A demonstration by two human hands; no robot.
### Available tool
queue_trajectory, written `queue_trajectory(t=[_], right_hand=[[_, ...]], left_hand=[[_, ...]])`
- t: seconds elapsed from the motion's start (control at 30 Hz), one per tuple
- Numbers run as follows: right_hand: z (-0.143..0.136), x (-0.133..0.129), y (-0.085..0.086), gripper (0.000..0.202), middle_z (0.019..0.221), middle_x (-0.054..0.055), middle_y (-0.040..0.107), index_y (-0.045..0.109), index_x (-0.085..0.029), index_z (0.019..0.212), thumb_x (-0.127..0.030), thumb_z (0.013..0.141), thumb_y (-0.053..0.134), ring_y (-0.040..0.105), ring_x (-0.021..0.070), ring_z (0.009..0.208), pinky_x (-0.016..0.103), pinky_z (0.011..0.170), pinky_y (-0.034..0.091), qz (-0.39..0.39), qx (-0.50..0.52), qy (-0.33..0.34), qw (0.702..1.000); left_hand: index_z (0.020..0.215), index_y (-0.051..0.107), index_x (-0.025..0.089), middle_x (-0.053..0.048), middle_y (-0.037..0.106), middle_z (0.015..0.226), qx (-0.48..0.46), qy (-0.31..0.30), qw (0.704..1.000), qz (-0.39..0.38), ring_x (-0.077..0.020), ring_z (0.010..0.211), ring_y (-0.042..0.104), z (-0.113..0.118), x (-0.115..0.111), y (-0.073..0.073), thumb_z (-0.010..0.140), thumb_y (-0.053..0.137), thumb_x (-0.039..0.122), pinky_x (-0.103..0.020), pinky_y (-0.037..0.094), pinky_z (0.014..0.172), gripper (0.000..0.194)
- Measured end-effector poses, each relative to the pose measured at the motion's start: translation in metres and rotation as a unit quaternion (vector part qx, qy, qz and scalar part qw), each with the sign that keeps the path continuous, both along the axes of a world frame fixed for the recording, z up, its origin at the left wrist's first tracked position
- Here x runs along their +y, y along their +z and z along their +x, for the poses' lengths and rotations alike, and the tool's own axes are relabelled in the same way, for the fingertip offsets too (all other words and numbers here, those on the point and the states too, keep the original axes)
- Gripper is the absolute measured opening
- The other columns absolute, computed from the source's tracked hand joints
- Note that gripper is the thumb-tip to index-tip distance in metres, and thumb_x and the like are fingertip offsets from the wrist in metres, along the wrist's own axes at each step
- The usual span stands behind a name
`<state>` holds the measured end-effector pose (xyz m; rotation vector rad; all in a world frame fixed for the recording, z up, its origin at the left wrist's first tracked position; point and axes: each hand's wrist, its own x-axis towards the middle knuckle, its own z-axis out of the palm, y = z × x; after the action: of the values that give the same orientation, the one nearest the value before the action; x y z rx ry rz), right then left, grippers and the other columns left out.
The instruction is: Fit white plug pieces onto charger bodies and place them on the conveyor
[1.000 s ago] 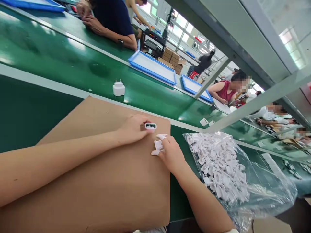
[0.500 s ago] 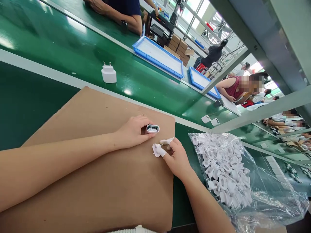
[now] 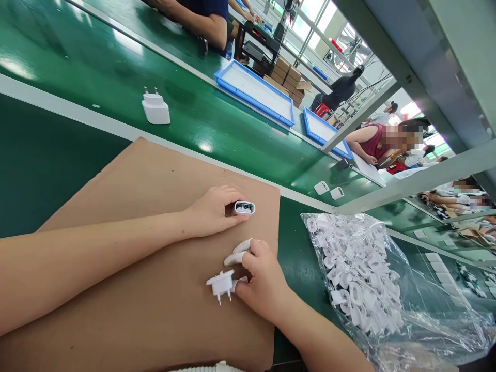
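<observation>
My left hand (image 3: 211,209) lies on the brown cardboard sheet (image 3: 155,299), its thumb and fingers closed round a white charger housing (image 3: 245,213). The oval open end faces right and shows parts inside. Below it, my right hand (image 3: 261,276) wears white finger covers on the thumb and two fingers. A white plug cap (image 3: 222,283) with two pins pointing down is at those fingertips, against the thumb and just under the bent fingers. The grip looks loose, and the contact on its far side is hidden.
At right, a clear plastic bag (image 3: 422,305) holds many white plug caps (image 3: 360,274). A white charger with pins (image 3: 156,107) stands on the green belt (image 3: 116,98); two white housings (image 3: 321,187) lie farther right. Blue-rimmed trays (image 3: 256,98) and co-workers are beyond. A metal frame crosses the upper right.
My right hand has moved left and nearer to me, and the plug cap has turned so its pins show. The charger and two housings have shifted left along the belt. My left hand stays.
</observation>
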<state>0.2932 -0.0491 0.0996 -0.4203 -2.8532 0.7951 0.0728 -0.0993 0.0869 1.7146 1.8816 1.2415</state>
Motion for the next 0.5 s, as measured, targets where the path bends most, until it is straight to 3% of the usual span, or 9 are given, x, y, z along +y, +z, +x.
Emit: queue_trajectory(t=[0.1,0.23,0.37,0.43,0.5], right_hand=[[0.001,0.003,-0.001,0.024,0.087,0.003,0.064,0.073,-0.024,0.091,-0.004,0.080,0.066,0.060,0.0195,0.087,0.032,0.078,0.051,-0.035,0.018,0.009,0.999],[0.005,0.012,0.018,0.046,0.114,0.007,0.066,0.065,-0.025,0.124,-0.003,0.086,0.053,0.062,0.0216,0.108,0.036,0.092,0.053,-0.075,0.070,-0.009,0.995],[0.004,0.014,0.036,0.055,0.135,0.007,0.063,0.058,-0.030,0.135,-0.002,0.090,0.047,0.061,0.0213,0.120,0.040,0.101,0.050,-0.067,0.006,0.135,0.989],[-0.001,0.010,0.034,0.050,0.140,0.006,0.063,0.056,-0.032,0.138,-0.007,0.094,0.053,0.059,0.0209,0.127,0.041,0.106,0.047,-0.072,-0.025,0.214,0.974],[-0.005,0.004,0.026,0.047,0.136,0.007,0.065,0.055,-0.031,0.138,-0.010,0.096,0.057,0.058,0.0210,0.131,0.041,0.108,0.046,-0.082,-0.023,0.237,0.968]], left_hand=[[0.101,0.071,0.024,-0.003,0.074,0.108,0.004,-0.010,1.000,0.000,-0.0256,0.103,0.064,-0.001,0.000,-0.002,0.087,0.065,0.044,-0.038,0.048,0.094,0.026],[0.104,0.071,0.024,-0.003,0.074,0.110,0.007,-0.021,1.000,-0.007,-0.0265,0.106,0.063,0.000,-0.001,-0.004,0.087,0.064,0.045,-0.040,0.045,0.097,0.028],[0.104,0.071,0.023,-0.004,0.074,0.109,0.007,-0.030,1.000,0.001,-0.0265,0.108,0.063,0.000,-0.001,-0.004,0.088,0.062,0.042,-0.039,0.044,0.097,0.027],[0.102,0.071,0.022,-0.004,0.074,0.107,0.007,-0.033,0.999,0.007,-0.0261,0.106,0.063,0.000,-0.002,-0.003,0.087,0.063,0.041,-0.039,0.044,0.096,0.025],[0.101,0.071,0.022,-0.004,0.074,0.105,0.008,-0.038,0.999,0.012,-0.0257,0.104,0.063,0.001,-0.002,-0.003,0.087,0.063,0.041,-0.039,0.043,0.095,0.025]])
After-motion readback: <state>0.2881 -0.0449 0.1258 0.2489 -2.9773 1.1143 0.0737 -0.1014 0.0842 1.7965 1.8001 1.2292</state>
